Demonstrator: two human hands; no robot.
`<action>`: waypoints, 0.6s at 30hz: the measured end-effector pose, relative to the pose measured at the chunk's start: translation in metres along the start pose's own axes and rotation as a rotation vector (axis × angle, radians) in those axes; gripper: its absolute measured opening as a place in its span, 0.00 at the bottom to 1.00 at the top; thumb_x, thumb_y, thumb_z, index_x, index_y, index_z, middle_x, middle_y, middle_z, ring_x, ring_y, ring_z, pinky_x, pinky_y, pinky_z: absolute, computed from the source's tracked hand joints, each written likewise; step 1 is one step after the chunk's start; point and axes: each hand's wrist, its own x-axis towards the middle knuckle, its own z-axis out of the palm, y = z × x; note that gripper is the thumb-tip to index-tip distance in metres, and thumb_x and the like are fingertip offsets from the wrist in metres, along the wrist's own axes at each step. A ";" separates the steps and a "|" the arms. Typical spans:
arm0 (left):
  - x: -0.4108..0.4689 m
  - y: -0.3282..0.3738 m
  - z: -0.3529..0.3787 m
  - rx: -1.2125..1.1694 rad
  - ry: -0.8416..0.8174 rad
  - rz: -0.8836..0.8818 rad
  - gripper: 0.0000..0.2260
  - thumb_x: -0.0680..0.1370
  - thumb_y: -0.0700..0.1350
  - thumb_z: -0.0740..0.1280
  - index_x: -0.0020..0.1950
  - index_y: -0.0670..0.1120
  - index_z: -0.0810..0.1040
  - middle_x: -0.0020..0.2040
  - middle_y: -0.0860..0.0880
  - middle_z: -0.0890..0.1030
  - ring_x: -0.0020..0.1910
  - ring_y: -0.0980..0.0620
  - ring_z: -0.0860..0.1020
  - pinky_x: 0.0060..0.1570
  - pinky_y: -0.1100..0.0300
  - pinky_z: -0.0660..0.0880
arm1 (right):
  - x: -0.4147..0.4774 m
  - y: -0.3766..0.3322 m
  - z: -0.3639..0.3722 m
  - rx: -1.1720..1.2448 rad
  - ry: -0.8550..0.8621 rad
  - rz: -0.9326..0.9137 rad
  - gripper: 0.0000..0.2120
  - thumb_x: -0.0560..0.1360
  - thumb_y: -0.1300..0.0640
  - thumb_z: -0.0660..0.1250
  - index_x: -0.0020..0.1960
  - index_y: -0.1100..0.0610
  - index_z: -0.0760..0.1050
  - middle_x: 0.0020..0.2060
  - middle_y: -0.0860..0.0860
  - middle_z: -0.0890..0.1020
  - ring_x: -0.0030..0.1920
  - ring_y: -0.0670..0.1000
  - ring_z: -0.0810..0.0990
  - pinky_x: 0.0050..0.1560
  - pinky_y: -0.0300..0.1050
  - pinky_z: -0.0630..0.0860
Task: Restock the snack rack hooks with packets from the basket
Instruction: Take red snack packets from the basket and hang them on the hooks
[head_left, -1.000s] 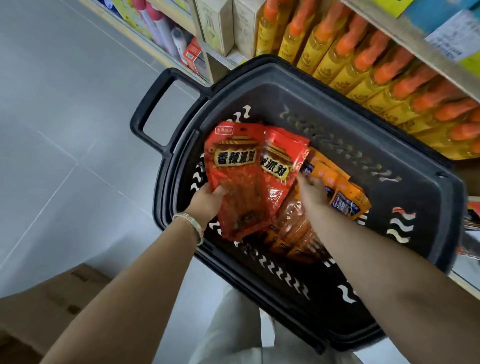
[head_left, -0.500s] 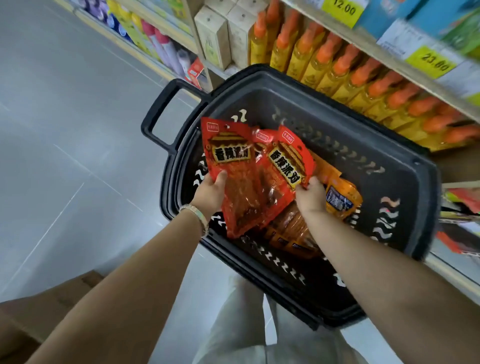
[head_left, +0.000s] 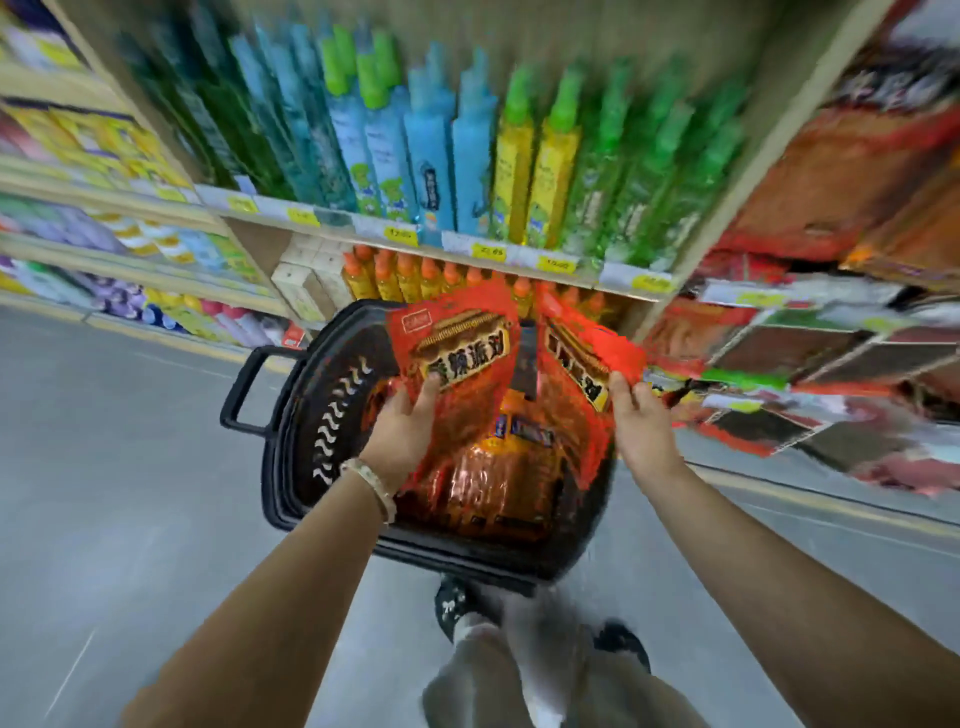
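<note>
Two bare arms reach out low in the view, above the person's dark shoes (head_left: 452, 603) and the grey floor (head_left: 130, 467). The left hand (head_left: 400, 431), with a bead bracelet (head_left: 371, 486) on its wrist, holds one red packet (head_left: 462, 353). Its thumb (head_left: 428, 389) presses on the front and the other fingers curl behind, so it pinches the packet low down. The right hand (head_left: 641, 421) holds a second red packet (head_left: 582, 353). Its fingers (head_left: 621, 382) are pressed together on the packet's right edge.

A moment ago both packets lay low in the basket, one partly on top of the other. Now they are lifted up and pulled apart, one in each hand, above the black basket (head_left: 291, 467). Orange packets (head_left: 519, 467) are still inside it. So the picking-up part looks done, and hanging the packets comes next.

Farther off stand shelves of tall bottles (head_left: 441, 156). The snack rack (head_left: 831, 364) seems to be on the right, full of red bags, but it is too blurry to see any hooks.
</note>
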 end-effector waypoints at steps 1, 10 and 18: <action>-0.010 0.015 0.010 -0.012 0.003 0.093 0.19 0.78 0.60 0.58 0.58 0.48 0.77 0.52 0.49 0.82 0.53 0.47 0.79 0.54 0.54 0.75 | -0.003 -0.002 -0.023 0.031 0.055 -0.040 0.19 0.81 0.52 0.57 0.33 0.56 0.63 0.29 0.51 0.67 0.33 0.52 0.68 0.39 0.46 0.58; -0.117 0.150 0.166 -0.171 -0.014 0.510 0.04 0.79 0.51 0.63 0.48 0.54 0.76 0.47 0.54 0.80 0.46 0.59 0.78 0.48 0.65 0.73 | -0.011 0.007 -0.268 0.127 0.392 -0.311 0.09 0.81 0.55 0.57 0.49 0.57 0.74 0.42 0.48 0.76 0.46 0.47 0.72 0.45 0.36 0.62; -0.195 0.280 0.286 -0.160 -0.074 0.705 0.13 0.76 0.57 0.63 0.37 0.51 0.74 0.36 0.52 0.78 0.35 0.54 0.77 0.42 0.56 0.72 | -0.018 -0.002 -0.470 0.050 0.492 -0.513 0.12 0.82 0.55 0.56 0.51 0.60 0.75 0.44 0.53 0.79 0.46 0.50 0.75 0.45 0.40 0.68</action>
